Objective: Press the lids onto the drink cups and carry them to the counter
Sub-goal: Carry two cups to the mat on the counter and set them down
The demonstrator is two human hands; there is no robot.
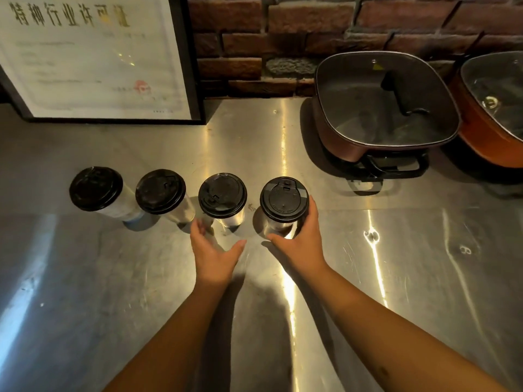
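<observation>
While right hand [301,240] grips rightmost cup [283,203], left hand [212,250] open, beside third cup [222,198]

4 lidded cups [222,196] stand in a row; right hand [300,239] seemingly grips the rightmost.

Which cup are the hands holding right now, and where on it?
The right hand grips the rightmost cup round its side, below the lid. The left hand is open, holding nothing.

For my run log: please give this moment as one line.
right hand: grips rightmost black-lidded cup | left hand: open near third cup | all lids on
</observation>
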